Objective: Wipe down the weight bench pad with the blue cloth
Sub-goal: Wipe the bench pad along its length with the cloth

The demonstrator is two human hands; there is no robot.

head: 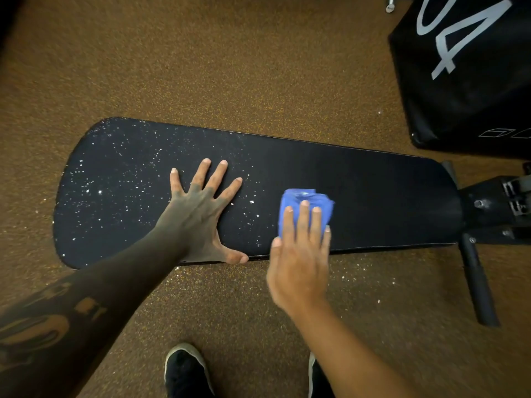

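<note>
My left hand lies flat on the black pad, its fingers spread wide apart and straight, the thumb hooked at the pad's near edge. My right hand presses the blue cloth onto the pad; its fingers are straight and close together on top of the cloth, not curled round it. The cloth is bunched, and most of it shows just beyond my right fingertips, with the thumb at its left edge.

White specks dot the pad under and to the left of my left fingers, thinning out toward the cloth. To the right of my right fingers the pad looks plain black. More specks lie on the brown floor below my right hand.

Far right of the cloth, the pad meets the bench frame. Beyond it stands a black box with white "04" lettering. My dark shoe shows between my forearms.
</note>
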